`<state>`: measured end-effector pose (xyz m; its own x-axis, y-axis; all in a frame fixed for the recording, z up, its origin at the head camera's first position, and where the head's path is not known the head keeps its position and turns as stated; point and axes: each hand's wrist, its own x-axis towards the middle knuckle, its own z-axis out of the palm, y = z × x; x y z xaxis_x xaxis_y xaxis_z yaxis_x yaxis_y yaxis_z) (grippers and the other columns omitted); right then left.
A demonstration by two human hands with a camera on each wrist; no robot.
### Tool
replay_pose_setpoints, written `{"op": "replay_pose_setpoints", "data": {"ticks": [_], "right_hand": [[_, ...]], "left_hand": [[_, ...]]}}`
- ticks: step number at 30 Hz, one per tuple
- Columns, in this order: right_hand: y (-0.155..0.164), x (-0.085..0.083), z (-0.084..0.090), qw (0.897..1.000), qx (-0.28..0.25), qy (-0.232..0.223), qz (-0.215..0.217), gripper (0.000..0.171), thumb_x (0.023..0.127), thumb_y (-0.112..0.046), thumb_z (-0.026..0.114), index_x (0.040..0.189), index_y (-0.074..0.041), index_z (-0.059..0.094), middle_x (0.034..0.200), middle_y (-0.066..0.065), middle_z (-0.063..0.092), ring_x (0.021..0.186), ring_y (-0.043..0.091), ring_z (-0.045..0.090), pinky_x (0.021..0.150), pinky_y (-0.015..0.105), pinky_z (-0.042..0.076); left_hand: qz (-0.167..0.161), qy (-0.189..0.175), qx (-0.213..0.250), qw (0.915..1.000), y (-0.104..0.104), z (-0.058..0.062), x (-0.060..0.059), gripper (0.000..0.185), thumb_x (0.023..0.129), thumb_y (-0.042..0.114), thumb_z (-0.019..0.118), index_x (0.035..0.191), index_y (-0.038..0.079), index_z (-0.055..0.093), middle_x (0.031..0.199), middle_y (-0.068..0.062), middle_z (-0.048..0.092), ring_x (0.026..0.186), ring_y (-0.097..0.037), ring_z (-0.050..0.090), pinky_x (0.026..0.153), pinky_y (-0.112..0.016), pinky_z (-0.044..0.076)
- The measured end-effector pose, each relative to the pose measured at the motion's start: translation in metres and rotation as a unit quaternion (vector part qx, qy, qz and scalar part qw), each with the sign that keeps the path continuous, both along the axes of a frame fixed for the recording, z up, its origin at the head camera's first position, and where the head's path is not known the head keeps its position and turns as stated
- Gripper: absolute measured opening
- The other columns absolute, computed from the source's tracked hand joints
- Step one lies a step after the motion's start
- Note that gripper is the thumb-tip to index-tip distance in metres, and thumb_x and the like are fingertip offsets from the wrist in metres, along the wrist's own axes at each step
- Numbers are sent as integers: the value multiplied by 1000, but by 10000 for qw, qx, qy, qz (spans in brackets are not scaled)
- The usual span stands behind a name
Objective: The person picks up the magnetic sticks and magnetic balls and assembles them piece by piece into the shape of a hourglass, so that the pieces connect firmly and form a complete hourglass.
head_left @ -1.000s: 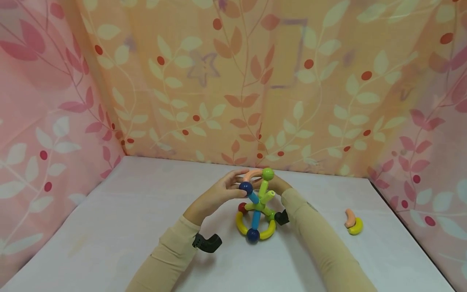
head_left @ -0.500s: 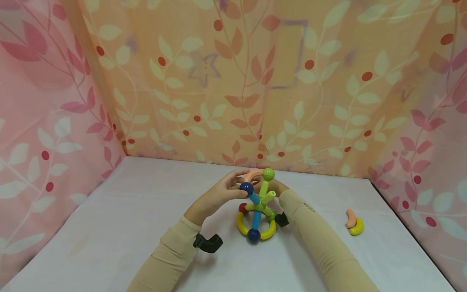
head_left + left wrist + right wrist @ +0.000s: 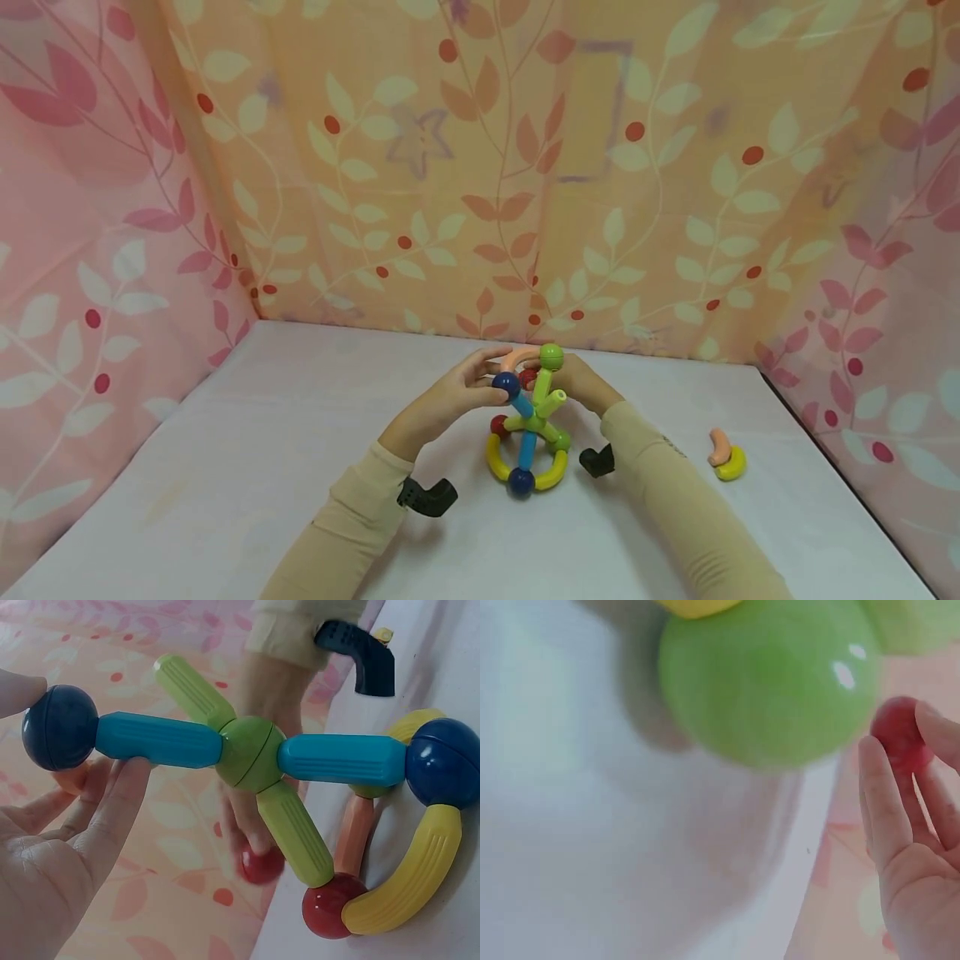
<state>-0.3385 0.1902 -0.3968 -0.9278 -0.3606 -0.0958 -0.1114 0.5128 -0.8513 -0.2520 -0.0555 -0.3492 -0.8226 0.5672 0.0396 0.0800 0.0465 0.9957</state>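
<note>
A construction of magnetic sticks and balls stands on the table, with a green center ball (image 3: 251, 754) joining blue and green sticks above a ring of curved pieces. At its upper left, my left hand (image 3: 450, 396) holds a dark blue ball (image 3: 60, 727) between thumb and fingers, some fingers lying along the blue stick (image 3: 161, 739). Behind the construction, my right hand (image 3: 583, 382) pinches a loose red ball (image 3: 900, 735) with thumb and fingertips. A peach curved stick (image 3: 519, 358) reaches toward the green top ball (image 3: 551, 357); its far side is partly hidden.
To the right on the white table (image 3: 652, 533) lie a spare peach curved stick (image 3: 719, 447) and a yellow curved stick (image 3: 731, 464), touching. Patterned curtains (image 3: 420, 208) enclose the back and sides. Black wrist mounts (image 3: 427, 497) jut from both sleeves.
My right hand and forearm have shifted right, and the red ball in its fingers has come into sight behind the construction. The left hand has stayed in place on the blue ball.
</note>
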Motion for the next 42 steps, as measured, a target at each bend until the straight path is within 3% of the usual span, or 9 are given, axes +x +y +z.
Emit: {"op": "replay_pose_setpoints", "data": {"ticks": [3, 7, 11, 14, 19, 27, 32, 37, 42], "right_hand": [[17, 12, 5, 9976, -349, -281, -527, 38, 94, -20, 65, 129, -5, 64, 125, 12, 67, 117, 26, 60, 107, 46, 47], [35, 37, 13, 9891, -1109, -406, -880, 46, 93, -17, 68, 135, -1, 57, 128, 13, 66, 112, 19, 64, 103, 35, 53], [45, 67, 24, 9800, -1569, -42, -1222, 52, 89, -22, 76, 134, -5, 56, 121, -2, 66, 106, 8, 63, 92, 22, 55], [47, 87, 34, 9736, -1905, 350, -1209, 45, 88, -20, 76, 129, -10, 59, 116, -10, 65, 106, 5, 64, 89, 18, 54], [39, 110, 48, 9652, -2252, 821, -1049, 37, 86, -12, 77, 120, -14, 62, 117, -12, 66, 112, 3, 62, 90, 18, 55], [28, 122, 52, 9555, -2401, 1546, -742, 39, 81, 1, 79, 115, -13, 66, 122, -1, 62, 111, 7, 62, 90, 21, 56], [22, 123, 50, 9538, -2425, 1659, -630, 41, 81, 3, 78, 117, -8, 64, 124, 5, 61, 112, 8, 61, 91, 21, 55], [17, 125, 46, 9556, -2218, 1773, -785, 41, 80, 1, 79, 117, -5, 63, 124, 8, 60, 113, 6, 60, 92, 18, 54], [15, 126, 42, 9549, -2105, 1918, -842, 43, 81, 0, 79, 120, 1, 60, 122, 2, 61, 114, 5, 60, 92, 18, 54]], "left_hand": [[21, 19, 15, 10000, 1, 0, -1, 66, 95, 15, 61, 154, 16, 30, 140, -19, 47, 121, -22, 58, 112, -46, 44], [24, 28, 6, 10000, 0, -2, -1, 66, 94, 15, 61, 153, 17, 31, 141, -18, 47, 122, -23, 58, 112, -46, 44], [-5, 24, 36, 10000, 0, -4, -2, 65, 95, 16, 61, 153, 18, 32, 141, -17, 47, 121, -22, 58, 111, -44, 44], [-9, 56, 48, 10000, 0, -4, -3, 64, 94, 15, 62, 152, 20, 34, 138, -16, 49, 119, -20, 58, 110, -44, 45], [63, 122, -21, 9999, -2, -3, -1, 63, 94, 16, 61, 151, 21, 36, 137, -15, 51, 119, -21, 57, 110, -44, 45], [-17, 61, 51, 10000, 1, -2, -1, 67, 95, 16, 61, 154, 15, 30, 141, -19, 46, 118, -19, 58, 111, -44, 45], [-26, 91, 76, 9999, 0, -2, -1, 67, 95, 15, 61, 154, 15, 30, 140, -20, 46, 118, -20, 58, 111, -43, 46], [-40, 84, 60, 9999, 1, -1, -1, 67, 95, 16, 61, 154, 15, 29, 141, -20, 46, 118, -20, 58, 111, -44, 45], [-23, 135, 34, 9999, 1, -1, 1, 66, 95, 16, 61, 154, 16, 30, 140, -19, 46, 119, -21, 57, 110, -44, 46]]}}
